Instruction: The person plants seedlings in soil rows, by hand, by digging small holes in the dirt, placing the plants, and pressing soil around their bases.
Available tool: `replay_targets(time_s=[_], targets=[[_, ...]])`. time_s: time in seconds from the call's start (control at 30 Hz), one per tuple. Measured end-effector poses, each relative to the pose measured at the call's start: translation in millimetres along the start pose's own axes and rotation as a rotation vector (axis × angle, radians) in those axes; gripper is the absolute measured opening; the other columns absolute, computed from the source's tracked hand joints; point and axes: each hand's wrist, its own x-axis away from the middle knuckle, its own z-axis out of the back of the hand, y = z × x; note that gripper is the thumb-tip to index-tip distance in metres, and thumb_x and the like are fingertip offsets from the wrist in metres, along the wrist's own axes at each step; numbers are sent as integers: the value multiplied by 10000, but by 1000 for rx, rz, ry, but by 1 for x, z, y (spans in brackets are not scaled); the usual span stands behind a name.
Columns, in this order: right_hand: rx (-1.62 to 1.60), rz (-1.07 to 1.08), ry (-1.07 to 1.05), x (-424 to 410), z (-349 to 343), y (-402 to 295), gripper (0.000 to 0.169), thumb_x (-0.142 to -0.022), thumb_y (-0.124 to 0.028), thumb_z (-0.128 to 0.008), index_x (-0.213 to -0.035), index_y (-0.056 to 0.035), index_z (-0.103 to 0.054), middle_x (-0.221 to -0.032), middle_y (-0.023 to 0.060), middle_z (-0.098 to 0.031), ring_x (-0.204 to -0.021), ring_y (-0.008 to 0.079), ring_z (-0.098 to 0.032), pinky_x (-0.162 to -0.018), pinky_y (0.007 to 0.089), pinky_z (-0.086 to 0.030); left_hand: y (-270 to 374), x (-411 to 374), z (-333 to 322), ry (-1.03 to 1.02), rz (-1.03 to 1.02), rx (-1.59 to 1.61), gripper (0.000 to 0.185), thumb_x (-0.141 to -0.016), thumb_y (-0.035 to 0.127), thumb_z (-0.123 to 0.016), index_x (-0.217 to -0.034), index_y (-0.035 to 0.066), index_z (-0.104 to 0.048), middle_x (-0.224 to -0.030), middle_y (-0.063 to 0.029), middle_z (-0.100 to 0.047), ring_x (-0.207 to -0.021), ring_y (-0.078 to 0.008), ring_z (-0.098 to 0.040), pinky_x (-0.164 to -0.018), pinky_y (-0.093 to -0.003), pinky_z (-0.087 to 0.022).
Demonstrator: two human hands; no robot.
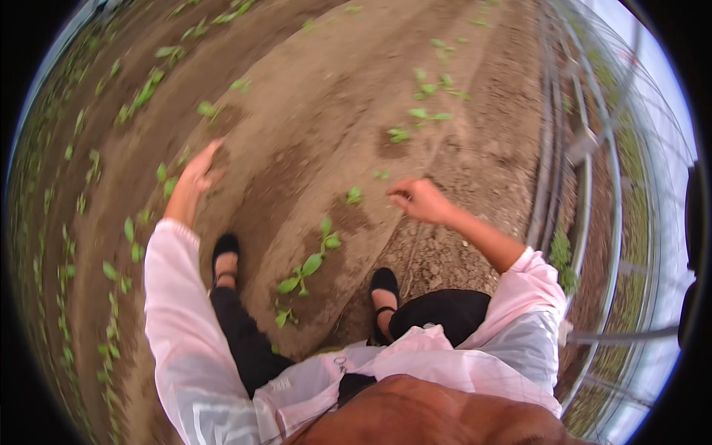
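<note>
My left hand (201,168) is held over the bed at the left, blurred, with its fingers stretched out and no object seen in it. To the right, my right hand (418,199) has its fingers curled, and whether something small is between them cannot be told. Just left of that hand grows a small green seedling (354,194) in a darker patch of soil. Larger leafy seedlings (311,264) stand between my feet. Another seedling (207,109) rises beyond my left hand.
Brown soil beds with more seedling rows (142,94) curve along the left. Black shoes (385,286) stand on either side of the near bed. At the right run dark hoses or pipes (550,139), metal tubes (613,183) and translucent greenhouse sheeting (662,222).
</note>
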Motion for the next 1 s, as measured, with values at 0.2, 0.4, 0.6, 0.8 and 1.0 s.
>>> replay_targets(time_s=[0.2,0.4,0.6,0.8,1.0], targets=[[-141,40,-187,-186,-55,-79,267,-963,-194,-679,-1144,-2,-718,-1030,156,-755,-896,236,-728,-805,380,-575,38,21,84,24,-115,286,367,-948,358,-698,-1086,57,-537,-964,-170,-618,-464,-79,-393,-291,-183,-214],[-329,60,-70,-358,-137,-136,287,-935,-210,-707,-1128,1,-731,-991,129,-762,-908,191,-713,-825,343,-558,51,22,157,161,-142,391,404,-948,298,-724,-1197,54,-522,-952,-219,-574,-538,-99,-442,-310,-172,-273],[-311,256,66,-438,-208,-206,259,-907,-236,-721,-1090,-57,-762,-996,114,-769,-928,232,-729,-857,380,-561,36,12,184,283,-144,468,457,-939,307,-739,-1252,48,-530,-1042,-278,-547,-504,-63,-346,-343,-148,-276],[-118,260,188,-468,-251,-268,260,-902,-288,-725,-1081,-104,-772,-1039,133,-762,-990,321,-719,-892,452,-552,26,-35,219,105,-146,624,195,-976,225,-621,-817,146,-541,-635,33,-415,-467,-67,-305,-349,-193,-208],[-115,58,131,-501,-279,-283,375,-850,-421,-793,-1096,-138,-787,-1097,150,-755,-1053,333,-706,-922,472,-539,15,-63,234,12,-65,692,281,-1033,293,-557,-813,129,-496,-622,1,-423,-428,-92,-318,-320,-208,-174]])
